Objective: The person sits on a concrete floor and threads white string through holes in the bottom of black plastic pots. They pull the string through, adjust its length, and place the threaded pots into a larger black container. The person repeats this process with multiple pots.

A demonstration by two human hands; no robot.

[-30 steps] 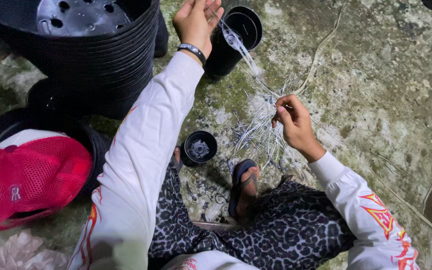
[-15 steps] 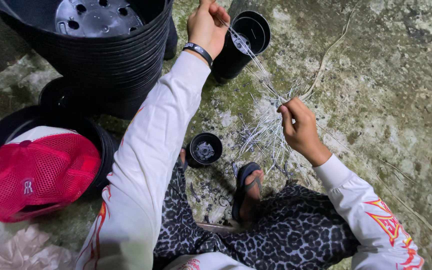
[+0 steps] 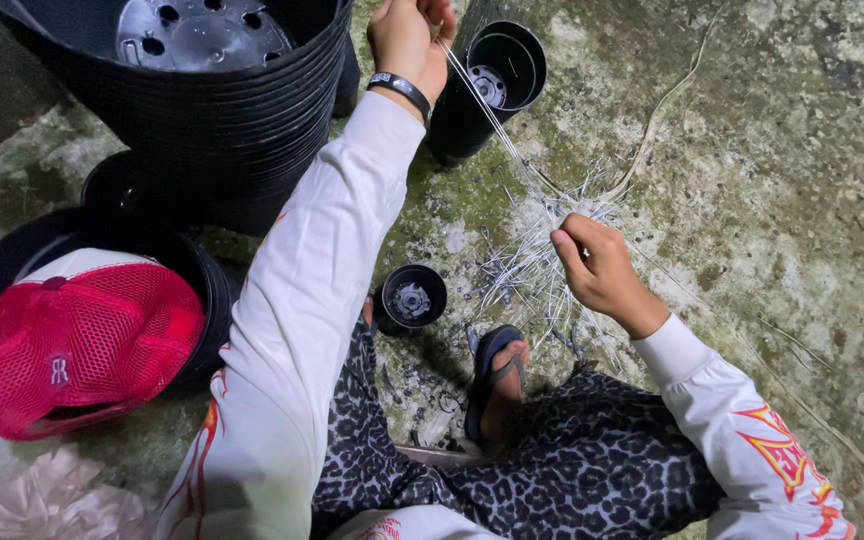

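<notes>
The left hand [image 3: 410, 38] is raised, fingers pinched on a few thin white strands [image 3: 492, 115] pulled taut above the small black pot [image 3: 495, 75]. The right hand [image 3: 600, 272] grips the loose bundle of strands [image 3: 537, 262] lying on the mossy concrete floor [image 3: 752, 180], near a stack of black pots [image 3: 202, 90].

No packages, signs or screens are present; the only label-like item is a small white embroidered emblem [image 3: 58, 370], roughly square, on the front of the red mesh cap [image 3: 82, 340], which rests in a black pot [image 3: 214, 290] at the left.
</notes>
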